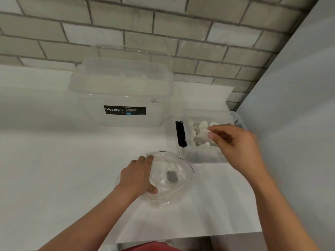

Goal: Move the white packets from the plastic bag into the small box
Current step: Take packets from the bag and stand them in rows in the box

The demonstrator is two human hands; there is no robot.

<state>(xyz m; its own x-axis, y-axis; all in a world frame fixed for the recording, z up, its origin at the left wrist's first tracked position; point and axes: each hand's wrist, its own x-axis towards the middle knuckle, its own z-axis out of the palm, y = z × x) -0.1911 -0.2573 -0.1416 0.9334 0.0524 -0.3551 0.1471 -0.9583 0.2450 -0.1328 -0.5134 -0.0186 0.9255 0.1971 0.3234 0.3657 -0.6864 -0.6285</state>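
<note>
A clear plastic bag [170, 180] lies open on the white table, with a small grey item [171, 176] and a pale packet inside it. My left hand [137, 176] grips the bag's left edge. To the right stands the small clear box [203, 154] with a black latch, holding several white packets [201, 126]. My right hand [235, 144] hovers over the box and pinches one white packet [202, 137] between its fingertips.
A large lidded clear storage box [123, 98] labelled Megabox stands behind the bag against a brick wall. A pale wall panel [299, 105] closes the right side. The table's front edge [190, 236] runs just below the bag.
</note>
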